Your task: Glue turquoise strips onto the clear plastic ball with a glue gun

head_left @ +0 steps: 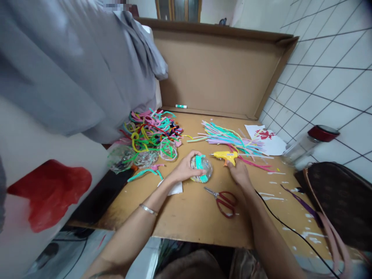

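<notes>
My left hand (pixel 186 167) is wrapped round a clear, rounded object (pixel 208 169) with a turquoise fuzzy strip (pixel 199 162) across it. To the right, my right hand (pixel 238 173) grips a yellow glue gun (pixel 226 155) by its handle, the nozzle pointing left at the clear object without touching it. Red-handled scissors (pixel 225 202) lie on the table below, between both forearms. Partly under my left wrist is a white piece of paper (pixel 176 188).
Tangled colourful pipe cleaners (pixel 154 130) and clear wrapped shapes (pixel 120 158) lie at the left. Straight pipe cleaners (pixel 229 138) lie at the back right. A bottle (pixel 303 145), a brown bag (pixel 340 197) and a black cord (pixel 286 226) are at the right. Cardboard (pixel 215 73) stands behind.
</notes>
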Available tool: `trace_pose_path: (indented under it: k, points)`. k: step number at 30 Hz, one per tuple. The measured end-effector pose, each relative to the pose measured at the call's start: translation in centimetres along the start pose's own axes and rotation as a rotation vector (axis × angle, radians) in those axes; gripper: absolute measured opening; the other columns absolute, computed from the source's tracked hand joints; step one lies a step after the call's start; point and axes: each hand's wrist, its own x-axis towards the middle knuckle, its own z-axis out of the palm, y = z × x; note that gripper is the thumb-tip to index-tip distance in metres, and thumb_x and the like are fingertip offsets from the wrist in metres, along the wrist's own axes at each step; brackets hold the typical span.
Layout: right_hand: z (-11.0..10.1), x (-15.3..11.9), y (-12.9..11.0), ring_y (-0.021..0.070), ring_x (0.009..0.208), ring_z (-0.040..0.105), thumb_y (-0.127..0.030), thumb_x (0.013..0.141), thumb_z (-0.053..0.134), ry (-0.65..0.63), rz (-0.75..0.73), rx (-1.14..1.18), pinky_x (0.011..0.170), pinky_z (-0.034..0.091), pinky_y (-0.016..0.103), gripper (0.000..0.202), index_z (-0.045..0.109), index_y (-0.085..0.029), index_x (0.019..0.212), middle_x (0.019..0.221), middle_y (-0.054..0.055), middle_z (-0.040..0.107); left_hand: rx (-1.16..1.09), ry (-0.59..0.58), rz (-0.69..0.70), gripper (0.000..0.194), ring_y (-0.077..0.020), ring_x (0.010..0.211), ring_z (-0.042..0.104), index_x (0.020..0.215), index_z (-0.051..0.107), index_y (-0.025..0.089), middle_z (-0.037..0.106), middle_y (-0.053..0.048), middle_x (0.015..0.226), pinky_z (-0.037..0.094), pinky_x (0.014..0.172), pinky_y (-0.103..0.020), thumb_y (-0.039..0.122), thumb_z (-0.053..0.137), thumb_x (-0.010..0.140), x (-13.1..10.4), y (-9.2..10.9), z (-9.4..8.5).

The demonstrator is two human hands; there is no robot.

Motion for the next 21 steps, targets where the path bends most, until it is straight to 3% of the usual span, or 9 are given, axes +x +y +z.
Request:
trace_pose_path:
  k: [11,21]
  points:
    - [0.5,-0.6,-0.4,0.0257,0.106,0.063,-0.037,0.096,0.039,-0.07,0.032,-0.165,0.081,0.042,0.031,0.04,0.06,-0.009,0.116,0.112,0.018,0.068,0.001,0.028,0.01,0.061,-0.0118,0.075,0.048,0.111,0.05,0.018,0.052,0.003,0.088,0.041,0.07,-0.022,0.036,0.079,0.06,-0.1,0.3,0.5]
    - [0.4,-1.5,-1.2,0.0278,0.098,0.066,-0.039,0.096,0.039,-0.047,0.039,-0.265,0.075,0.044,0.033,0.041,0.061,-0.008,0.112,0.109,0.021,0.068,-0.003,-0.001,-0.022,0.06,-0.0114,0.073,0.045,0.109,0.052,0.017,0.051,0.004,0.084,0.04,0.068,-0.022,0.035,0.079,0.059,-0.4,1.4,0.8]
